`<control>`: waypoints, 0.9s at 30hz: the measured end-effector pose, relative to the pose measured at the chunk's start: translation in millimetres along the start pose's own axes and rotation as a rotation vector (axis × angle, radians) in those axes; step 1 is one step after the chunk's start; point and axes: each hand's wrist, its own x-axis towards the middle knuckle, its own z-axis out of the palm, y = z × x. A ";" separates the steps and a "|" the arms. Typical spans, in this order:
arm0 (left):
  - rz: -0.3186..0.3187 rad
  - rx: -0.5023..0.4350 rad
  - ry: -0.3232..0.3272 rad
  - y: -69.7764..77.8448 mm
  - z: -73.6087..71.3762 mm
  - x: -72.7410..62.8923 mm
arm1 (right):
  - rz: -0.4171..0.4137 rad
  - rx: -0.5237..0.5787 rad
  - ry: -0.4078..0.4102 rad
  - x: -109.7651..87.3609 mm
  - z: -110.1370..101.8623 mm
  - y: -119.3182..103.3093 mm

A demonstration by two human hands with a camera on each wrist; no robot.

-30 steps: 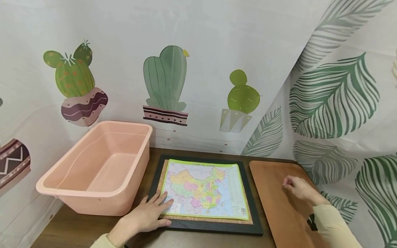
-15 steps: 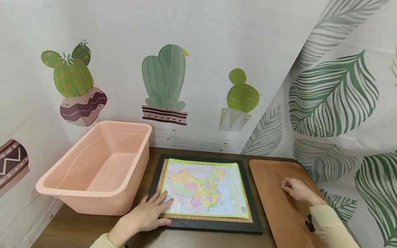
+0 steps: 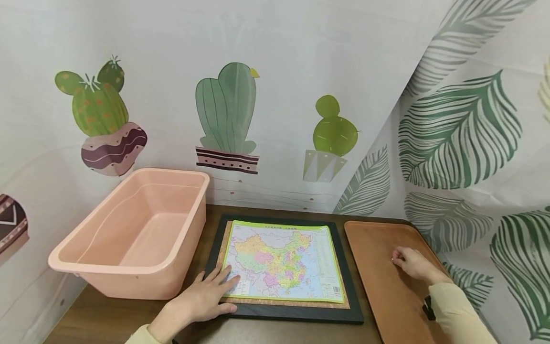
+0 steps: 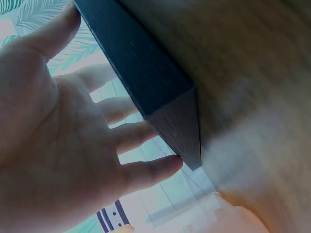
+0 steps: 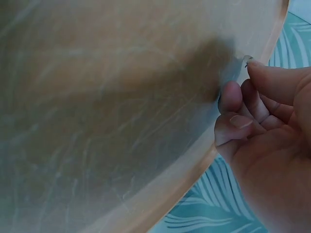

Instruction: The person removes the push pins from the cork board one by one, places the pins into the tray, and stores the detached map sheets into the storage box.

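A colourful map (image 3: 279,260) with a green border lies on a cork board (image 3: 309,304) in a black frame (image 3: 296,314). Over the frame's lower left corner rests my left hand (image 3: 208,294), its fingers spread across the edge and onto the map. In the left wrist view, that hand's palm (image 4: 63,131) shows beside the black frame edge. My right hand (image 3: 410,263) is above a brown tray (image 3: 365,239), fingers curled. Its fingertips pinch a tiny pale thing like a pin (image 5: 247,60); most of it is hidden.
A large pink plastic tub (image 3: 116,267) stands left of the frame on the dark wooden table (image 3: 99,310). Behind everything hangs a white curtain (image 3: 283,62) printed with cacti and leaves. The tray lies along the right side.
My right hand has stayed over the tray, with only slight shifts of the fingers. The left hand, map and frame have kept their places.
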 end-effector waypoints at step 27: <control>-0.004 0.005 -0.002 0.4 -1.5 -0.5 | 0.136 0.123 -0.020 -5.6 -26.7 -14.9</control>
